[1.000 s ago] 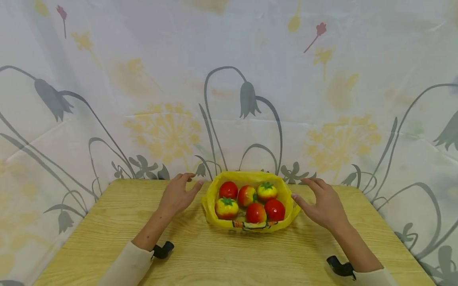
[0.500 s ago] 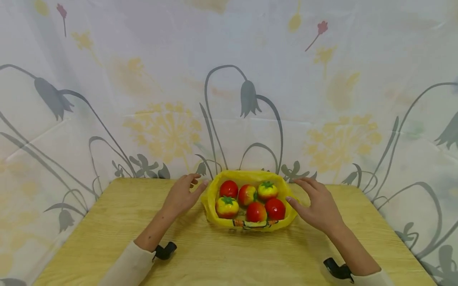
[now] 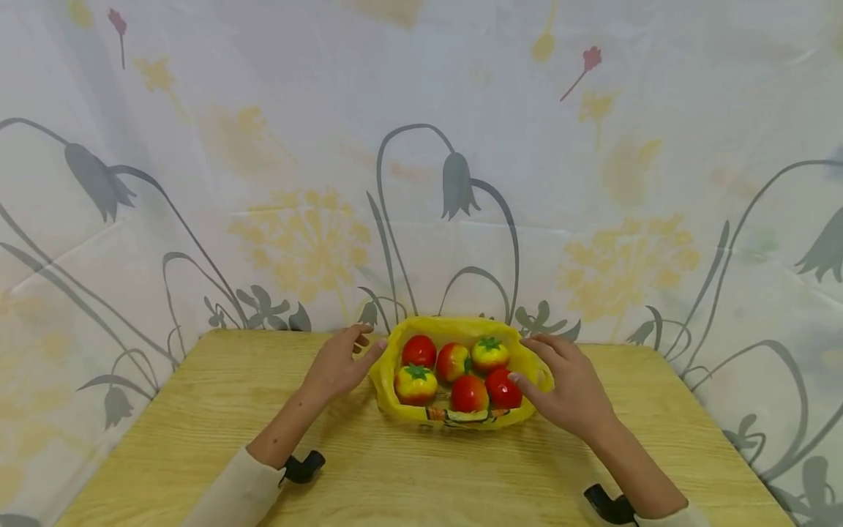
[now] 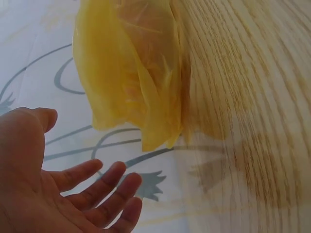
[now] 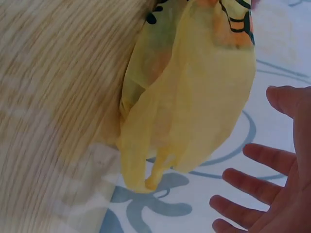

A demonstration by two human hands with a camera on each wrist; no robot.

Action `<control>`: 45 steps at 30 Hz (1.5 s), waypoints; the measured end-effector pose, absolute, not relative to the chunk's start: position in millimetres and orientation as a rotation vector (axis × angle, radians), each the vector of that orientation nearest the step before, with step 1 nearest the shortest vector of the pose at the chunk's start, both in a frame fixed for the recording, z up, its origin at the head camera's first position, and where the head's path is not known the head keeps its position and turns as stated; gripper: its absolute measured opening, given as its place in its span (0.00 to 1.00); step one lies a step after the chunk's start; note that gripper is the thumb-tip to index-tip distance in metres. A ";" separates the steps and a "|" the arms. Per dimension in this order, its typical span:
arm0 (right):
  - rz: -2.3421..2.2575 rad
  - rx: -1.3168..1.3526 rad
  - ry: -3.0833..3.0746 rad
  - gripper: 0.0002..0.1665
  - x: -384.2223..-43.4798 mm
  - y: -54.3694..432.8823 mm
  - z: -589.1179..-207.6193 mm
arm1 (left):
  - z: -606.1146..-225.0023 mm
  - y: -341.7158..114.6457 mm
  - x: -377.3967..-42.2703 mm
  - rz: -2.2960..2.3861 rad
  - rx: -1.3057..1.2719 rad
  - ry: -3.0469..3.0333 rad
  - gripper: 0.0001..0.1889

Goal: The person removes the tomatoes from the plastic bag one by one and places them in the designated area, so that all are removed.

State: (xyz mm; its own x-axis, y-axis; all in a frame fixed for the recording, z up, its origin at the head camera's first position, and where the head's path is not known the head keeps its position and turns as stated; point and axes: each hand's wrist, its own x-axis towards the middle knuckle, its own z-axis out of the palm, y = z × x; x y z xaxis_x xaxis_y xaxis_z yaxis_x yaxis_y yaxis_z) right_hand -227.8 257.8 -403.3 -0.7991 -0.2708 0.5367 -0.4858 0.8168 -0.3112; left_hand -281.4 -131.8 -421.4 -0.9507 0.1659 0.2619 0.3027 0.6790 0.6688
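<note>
A yellow plastic bag (image 3: 399, 411) stands on the table with its mouth spread wide. Inside it lie several glossy round fruits: a plain red one (image 3: 419, 352), a yellow-and-red one with green leaves (image 3: 416, 385), and others like them. My left hand (image 3: 340, 368) hovers at the bag's left side, fingers relaxed and holding nothing. In the left wrist view the bag's side (image 4: 129, 73) is apart from those fingers. On the other side my right hand (image 3: 571, 386) is held over the bag's right rim, thumb overlapping it in the head view. Its fingers (image 5: 248, 187) are spread, with nothing between them.
The light wood-grain table (image 3: 421, 476) carries the bag near its back edge. Right behind it hangs a pale cloth (image 3: 421, 241) printed with grey and yellow flowers. Black wrist mounts (image 3: 304, 467) sit below both sleeves.
Both hands have moved inward toward the bag, the right one farther, its thumb now over the rim. The bag and fruits have stayed in place.
</note>
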 end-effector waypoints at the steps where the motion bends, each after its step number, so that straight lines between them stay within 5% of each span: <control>1: 0.609 0.568 -2.520 0.33 -227.7 256.7 -403.2 | -421.4 -131.1 -281.3 -1.133 -0.386 -2.714 0.32; 45: 0.546 0.816 -2.570 0.29 -240.0 198.7 -416.7 | -434.3 -106.9 -272.2 -1.215 -0.438 -2.716 0.35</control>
State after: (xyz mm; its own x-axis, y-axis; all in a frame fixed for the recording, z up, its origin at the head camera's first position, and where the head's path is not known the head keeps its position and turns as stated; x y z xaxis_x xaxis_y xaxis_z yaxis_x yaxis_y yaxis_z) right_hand -240.0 198.7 -416.7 -0.7553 -0.4580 0.4688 -0.6091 0.7546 -0.2442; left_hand -272.2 -106.9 -434.3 -0.9487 0.2077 0.2384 0.3161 0.6328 0.7069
